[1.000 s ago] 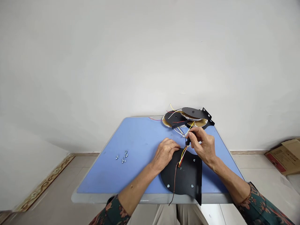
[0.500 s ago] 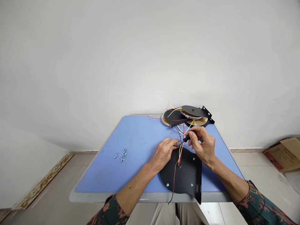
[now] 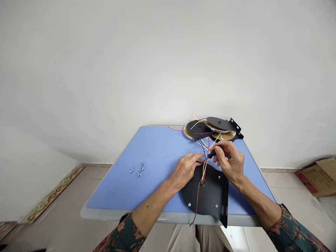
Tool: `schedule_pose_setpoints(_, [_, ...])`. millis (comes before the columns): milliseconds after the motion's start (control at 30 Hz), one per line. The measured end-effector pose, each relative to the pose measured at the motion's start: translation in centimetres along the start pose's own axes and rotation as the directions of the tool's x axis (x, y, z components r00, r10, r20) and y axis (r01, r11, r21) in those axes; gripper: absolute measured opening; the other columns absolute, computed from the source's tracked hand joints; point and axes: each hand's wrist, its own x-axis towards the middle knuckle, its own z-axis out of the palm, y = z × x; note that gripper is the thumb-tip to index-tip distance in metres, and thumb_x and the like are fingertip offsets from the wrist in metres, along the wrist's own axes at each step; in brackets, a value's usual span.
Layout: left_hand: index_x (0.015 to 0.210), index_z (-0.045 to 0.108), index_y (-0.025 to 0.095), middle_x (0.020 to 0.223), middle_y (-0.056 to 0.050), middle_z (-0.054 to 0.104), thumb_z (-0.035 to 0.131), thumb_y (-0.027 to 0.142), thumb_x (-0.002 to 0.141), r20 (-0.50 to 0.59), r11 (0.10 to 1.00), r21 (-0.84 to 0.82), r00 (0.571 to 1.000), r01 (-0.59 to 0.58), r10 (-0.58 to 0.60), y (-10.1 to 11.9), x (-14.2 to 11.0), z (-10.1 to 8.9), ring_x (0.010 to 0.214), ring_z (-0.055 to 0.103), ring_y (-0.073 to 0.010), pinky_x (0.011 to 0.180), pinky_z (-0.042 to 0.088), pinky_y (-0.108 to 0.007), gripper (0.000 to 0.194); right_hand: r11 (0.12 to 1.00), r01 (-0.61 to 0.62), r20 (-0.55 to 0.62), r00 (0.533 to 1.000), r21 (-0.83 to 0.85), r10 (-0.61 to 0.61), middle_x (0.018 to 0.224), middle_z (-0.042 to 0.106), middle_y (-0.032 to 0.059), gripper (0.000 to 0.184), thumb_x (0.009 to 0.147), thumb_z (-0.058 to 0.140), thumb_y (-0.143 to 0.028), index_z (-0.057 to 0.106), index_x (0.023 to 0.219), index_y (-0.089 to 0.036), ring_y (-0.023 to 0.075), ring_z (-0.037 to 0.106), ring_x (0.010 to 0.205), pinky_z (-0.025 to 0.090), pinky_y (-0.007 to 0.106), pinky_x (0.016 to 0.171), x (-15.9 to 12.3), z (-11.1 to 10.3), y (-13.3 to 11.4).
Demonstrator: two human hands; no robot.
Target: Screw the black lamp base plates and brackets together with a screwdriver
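Head view: right hand fingers pinch a small black part on coloured wires; left hand fingers touch those wires, grip unclear, just above the black metal plate.

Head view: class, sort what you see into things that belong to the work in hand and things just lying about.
Part of the work: right hand pinching a small black piece; left hand; coloured wires; black metal plate; stacked black and gold discs.

Lying about: small metal fasteners; cardboard box.
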Motion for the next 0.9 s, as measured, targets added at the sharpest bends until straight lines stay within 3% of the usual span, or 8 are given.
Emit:
schedule_pose_setpoints(233, [0.12,0.064,0.022,0.09,-0.002,0.074,0.049,0.009,0.097,-0.001,1.0,-0.004,1.0,0.006,-0.006,0.04,0.01,-0.04,0.086,0.068,-0.0161,0.082,0.057,-0.03,0.03,1.0,0.001,0.002,1.0,-0.01,-0.001,0.085,0.073,0.003,0.017,0.098,0.058,-0.038,0.06,0.096,-0.022,0.0095,0.062,0.048,0.049,0.022,0.04,0.01,-0.03,-0.03])
schedule_pose_setpoints(467, [0.115,0.065,0.021,0.09,-0.002,0.074,0.052,0.007,0.095,0.01,0.999,-0.033,1.0,0.029,-0.029,0.04,0.11,-0.07,0.086,0.069,-0.0159,0.084,0.056,-0.03,0.028,1.0,0.005,0.083,0.997,-0.005,-0.005,0.082,0.072,0.0023,0.014,0.097,0.059,-0.036,0.059,0.097,-0.021,0.0095,0.063,0.049,0.049,0.021,0.041,0.33,-0.23,-0.18])
schedule_pose_setpoints(667, [0.114,0.066,0.02,0.091,-0.001,0.076,0.051,0.006,0.093,0.002,0.985,-0.131,0.994,0.109,-0.109,-0.07,0.17,-0.24,0.087,0.071,-0.0152,0.086,0.056,-0.029,0.03,0.996,0.062,0.116,0.992,-0.068,-0.054,0.077,0.072,0.0014,0.011,0.097,0.059,-0.032,0.059,0.097,-0.022,0.0106,0.065,0.051,0.05,0.02,0.042,0.65,-0.44,-0.64])
schedule_pose_setpoints(900, [0.101,0.069,0.019,0.092,-0.002,0.075,0.046,0.008,0.095,-0.002,0.987,-0.111,0.993,0.116,-0.117,0.39,0.28,-0.41,0.085,0.07,-0.0147,0.084,0.057,-0.027,0.026,0.959,0.176,0.147,0.978,-0.222,-0.145,0.073,0.072,0.0,0.009,0.099,0.057,-0.03,0.059,0.099,-0.021,0.0091,0.065,0.05,0.049,0.019,0.044,0.68,-0.46,-0.7])
